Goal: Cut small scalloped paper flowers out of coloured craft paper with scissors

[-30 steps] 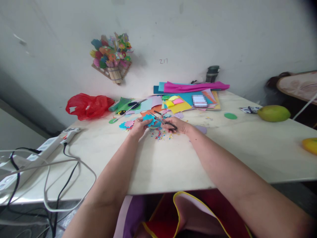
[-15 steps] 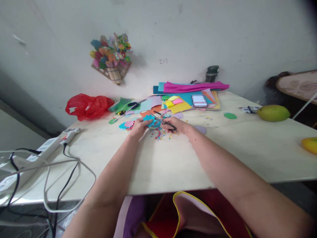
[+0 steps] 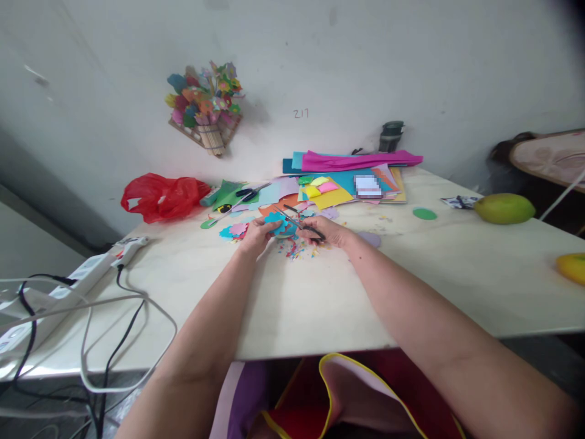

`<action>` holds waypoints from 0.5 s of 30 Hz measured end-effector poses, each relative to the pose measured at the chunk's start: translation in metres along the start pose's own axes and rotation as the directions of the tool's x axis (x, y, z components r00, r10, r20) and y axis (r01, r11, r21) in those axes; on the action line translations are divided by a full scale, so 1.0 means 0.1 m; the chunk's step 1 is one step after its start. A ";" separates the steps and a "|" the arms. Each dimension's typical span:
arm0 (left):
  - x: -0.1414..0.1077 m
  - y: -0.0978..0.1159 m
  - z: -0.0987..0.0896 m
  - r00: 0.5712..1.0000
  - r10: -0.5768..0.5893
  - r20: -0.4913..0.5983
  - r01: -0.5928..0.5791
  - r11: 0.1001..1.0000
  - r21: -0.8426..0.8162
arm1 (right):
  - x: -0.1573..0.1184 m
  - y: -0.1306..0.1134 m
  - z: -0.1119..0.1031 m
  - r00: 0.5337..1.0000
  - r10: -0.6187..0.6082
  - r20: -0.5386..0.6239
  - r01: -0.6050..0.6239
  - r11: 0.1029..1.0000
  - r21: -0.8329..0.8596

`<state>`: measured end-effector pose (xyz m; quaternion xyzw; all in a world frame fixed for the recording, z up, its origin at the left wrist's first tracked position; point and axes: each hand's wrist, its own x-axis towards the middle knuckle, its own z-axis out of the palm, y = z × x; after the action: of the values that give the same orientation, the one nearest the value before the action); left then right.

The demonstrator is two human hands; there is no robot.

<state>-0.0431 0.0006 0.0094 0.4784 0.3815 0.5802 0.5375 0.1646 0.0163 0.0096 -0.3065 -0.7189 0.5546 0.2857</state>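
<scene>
My left hand (image 3: 259, 236) pinches a piece of blue paper (image 3: 276, 222) with a scalloped edge, over the middle of the table. My right hand (image 3: 326, 231) is closed round the dark handles of a pair of scissors (image 3: 311, 231), whose blades point left toward the blue paper. Small coloured paper scraps (image 3: 295, 249) lie scattered below both hands. Beside my left hand are cut pink (image 3: 238, 228) and blue (image 3: 225, 232) paper shapes. A purple paper circle (image 3: 369, 239) rests right of my right hand.
Coloured sheets (image 3: 338, 192) and a second pair of scissors (image 3: 249, 193) lie at the back. A red plastic bag (image 3: 162, 198) sits back left, above a power strip (image 3: 68, 289) with cables. On the right are a green circle (image 3: 425, 214) and a yellow-green fruit (image 3: 504, 208).
</scene>
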 end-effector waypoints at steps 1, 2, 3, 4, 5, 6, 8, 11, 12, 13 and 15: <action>0.00 0.00 0.00 1.000 0.000 -0.001 0.000 1.000 -0.001 | 0.00 0.00 0.00 1.000 0.002 -0.003 -0.002 1.000 -0.005; 0.00 0.00 0.00 1.000 -0.001 -0.001 0.001 1.000 -0.003 | 0.00 -0.01 0.00 1.000 0.008 -0.006 -0.008 1.000 -0.009; 0.00 0.00 0.01 1.000 0.000 -0.001 0.000 1.000 -0.006 | -0.01 -0.01 0.01 1.000 0.015 -0.009 -0.015 1.000 -0.009; 0.00 0.01 0.01 1.000 0.000 0.002 0.000 1.000 -0.008 | -0.01 -0.02 0.01 1.000 0.021 -0.011 -0.021 1.000 -0.007; -0.01 0.01 0.02 1.000 0.001 0.007 -0.001 1.000 -0.010 | -0.01 -0.02 0.01 1.000 0.025 -0.011 -0.025 1.000 -0.005; -0.01 0.02 0.02 1.000 -0.001 0.011 0.001 1.000 -0.010 | -0.01 -0.02 0.01 1.000 0.026 -0.012 -0.026 1.000 -0.004; -0.02 0.03 0.04 1.000 -0.004 0.017 0.004 1.000 -0.008 | -0.01 -0.02 0.01 1.000 0.022 -0.013 -0.022 1.000 -0.007; -0.03 0.04 0.04 1.000 0.001 0.010 -0.001 1.000 -0.003 | -0.01 -0.02 0.01 1.000 0.012 -0.015 -0.012 1.000 -0.002; -0.03 0.04 0.04 1.000 0.005 0.010 -0.005 1.000 -0.003 | -0.01 -0.02 0.01 1.000 0.012 -0.015 -0.012 1.000 0.003; -0.03 0.04 0.04 1.000 0.007 0.010 -0.006 1.000 -0.003 | -0.01 -0.02 0.01 1.000 0.014 -0.014 -0.014 1.000 0.005; -0.03 0.03 0.03 1.000 0.007 0.022 -0.007 1.000 -0.006 | 0.00 -0.01 0.01 1.000 0.016 -0.012 -0.016 1.000 0.006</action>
<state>-0.0407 -0.0026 0.0129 0.4844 0.3720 0.5782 0.5410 0.1641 0.0155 0.0102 -0.3149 -0.7129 0.5571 0.2866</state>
